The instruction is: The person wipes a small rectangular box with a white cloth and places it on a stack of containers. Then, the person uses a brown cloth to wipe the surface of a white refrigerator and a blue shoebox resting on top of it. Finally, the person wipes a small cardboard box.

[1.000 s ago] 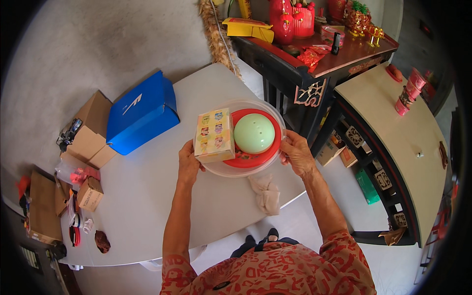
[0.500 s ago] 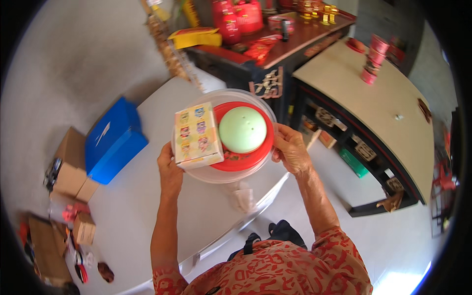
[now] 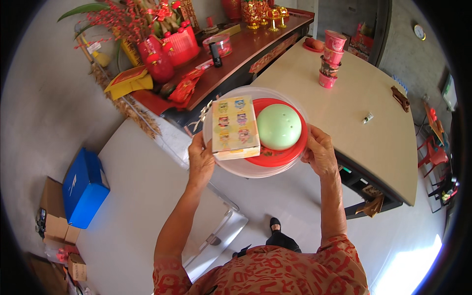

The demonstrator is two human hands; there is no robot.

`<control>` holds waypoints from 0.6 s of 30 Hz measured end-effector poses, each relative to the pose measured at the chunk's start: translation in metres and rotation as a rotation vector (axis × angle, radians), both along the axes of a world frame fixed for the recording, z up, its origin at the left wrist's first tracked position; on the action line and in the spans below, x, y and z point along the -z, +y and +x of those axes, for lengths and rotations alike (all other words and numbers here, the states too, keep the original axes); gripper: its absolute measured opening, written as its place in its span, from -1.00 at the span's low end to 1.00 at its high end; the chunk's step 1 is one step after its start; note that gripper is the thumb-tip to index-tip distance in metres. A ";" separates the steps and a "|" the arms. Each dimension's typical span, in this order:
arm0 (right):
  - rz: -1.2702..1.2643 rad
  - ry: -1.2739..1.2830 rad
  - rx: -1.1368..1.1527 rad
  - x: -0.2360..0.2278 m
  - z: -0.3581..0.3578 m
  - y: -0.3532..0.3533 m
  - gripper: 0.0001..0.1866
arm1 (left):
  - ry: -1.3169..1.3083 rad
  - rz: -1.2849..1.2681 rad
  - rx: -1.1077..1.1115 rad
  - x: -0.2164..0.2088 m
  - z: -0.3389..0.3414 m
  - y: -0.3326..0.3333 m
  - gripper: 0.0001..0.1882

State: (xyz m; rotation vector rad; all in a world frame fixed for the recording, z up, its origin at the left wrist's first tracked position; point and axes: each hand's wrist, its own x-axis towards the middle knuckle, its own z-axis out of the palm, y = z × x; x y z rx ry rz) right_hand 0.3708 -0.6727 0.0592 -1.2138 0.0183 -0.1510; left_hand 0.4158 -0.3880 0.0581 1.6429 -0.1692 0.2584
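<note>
Raised in front of me is a translucent round plastic tray (image 3: 228, 169), held by its rim on both sides. My left hand (image 3: 200, 160) is closed on the left rim, close to the small carton. My right hand (image 3: 320, 150) pinches the opposite rim, thumb on top. On the tray, a red round dish (image 3: 268, 160) carries a pale green dome (image 3: 280, 127) with small holes in its top. A patterned cardboard box (image 3: 235, 128) with small coloured pictures lies left of the dome, partly over the red dish. What is under the box is hidden.
A beige-topped table (image 3: 364, 142) stands right, with a stack of pink tubs (image 3: 330, 59). Behind is a dark red cabinet (image 3: 236, 49) with red vases and gold stands. A grey-white surface (image 3: 137, 196) lies left, beside a blue box (image 3: 86, 189).
The view has swung right and I have moved towards the beige table. The loaded tray travels along in both hands, away from the grey-white surface. Both grips are unchanged.
</note>
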 end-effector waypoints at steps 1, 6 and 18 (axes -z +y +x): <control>-0.026 -0.007 -0.023 0.001 0.012 -0.016 -0.67 | -0.111 -0.014 0.001 0.015 0.022 -0.015 -0.64; -0.113 0.049 0.036 0.012 0.067 -0.084 -0.69 | 0.011 -0.102 0.116 0.041 0.090 -0.089 -0.63; -0.143 0.038 0.039 0.051 0.174 -0.151 -0.68 | 0.036 -0.098 0.110 0.086 0.192 -0.157 -0.57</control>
